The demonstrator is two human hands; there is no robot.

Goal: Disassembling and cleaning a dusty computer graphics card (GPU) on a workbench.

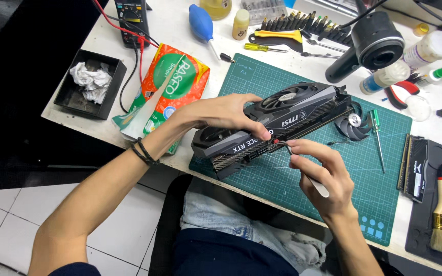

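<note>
My left hand [231, 115] clamps the black graphics card [277, 125] tilted above the green cutting mat [333, 168] on the tabletop, while my right hand's fingers [308, 153] pinch tweezers [303, 171] at its small cable connector, which seems to need a gentle, steady pull.

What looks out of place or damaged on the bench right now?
One fan lies detached on the green mat, beside the graphics card, which the left hand holds tilted on its edge. The right hand works tweezers at its side. Nothing spilled.
</note>
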